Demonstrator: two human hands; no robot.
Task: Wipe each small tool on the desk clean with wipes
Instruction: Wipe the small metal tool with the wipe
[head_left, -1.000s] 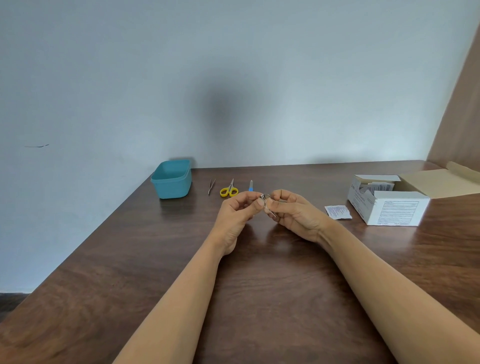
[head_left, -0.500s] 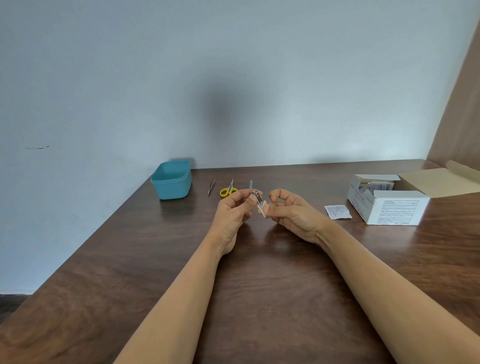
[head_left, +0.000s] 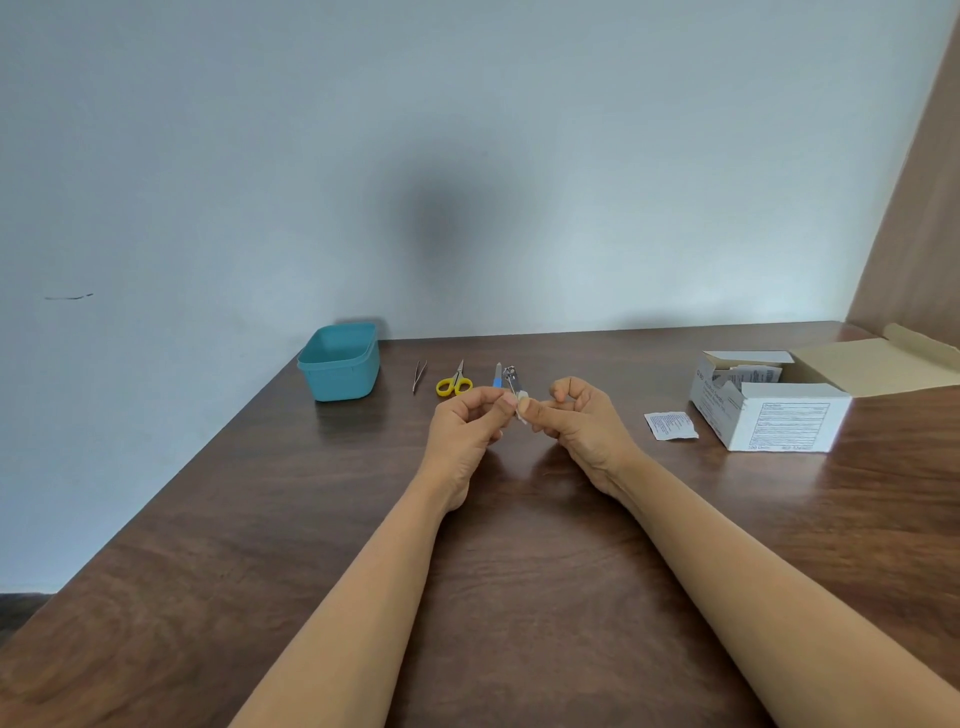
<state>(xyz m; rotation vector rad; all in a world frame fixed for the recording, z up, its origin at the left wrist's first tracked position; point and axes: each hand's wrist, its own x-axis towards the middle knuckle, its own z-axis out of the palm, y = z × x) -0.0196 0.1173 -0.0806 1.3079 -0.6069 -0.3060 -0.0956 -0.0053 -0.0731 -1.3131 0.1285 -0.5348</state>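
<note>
Dark wood-grain tabletop (head_left: 519, 597) meets a pale wall (head_left: 467, 156) along its far edge. Its left edge runs diagonally down toward the near left corner, and a brown panel (head_left: 924, 208) closes off the far right corner. A wide stretch of surface lies between the near edge and the hands, with both forearms over it.

Left hand (head_left: 460, 428): fingers (head_left: 485, 399) curled, thumb and forefinger clamped on the lower end of the nail clipper (head_left: 511, 380). The clipper stands up, slightly tilted, over the middle of the tabletop. Right hand (head_left: 584, 428): thumb and forefinger pinch a small white wipe (head_left: 522, 406) against the clipper's lower part, and the remaining fingers (head_left: 569, 387) are curled in. The two thumbs nearly touch. Whether the wrists rest on the surface cannot be told.

Just beyond the fingertips, toward the far edge, three tools lie in a row, each apart from the next: a nail file (head_left: 497, 375) with a blue handle, yellow-handled scissors (head_left: 454, 383) and tweezers (head_left: 418, 375). An open teal container (head_left: 340, 369) sits at the far left corner. Toward the right edge a wipe packet (head_left: 670, 425) lies flat, just beside an open white box (head_left: 779, 421) with its lid flap folded back and packets showing inside.
</note>
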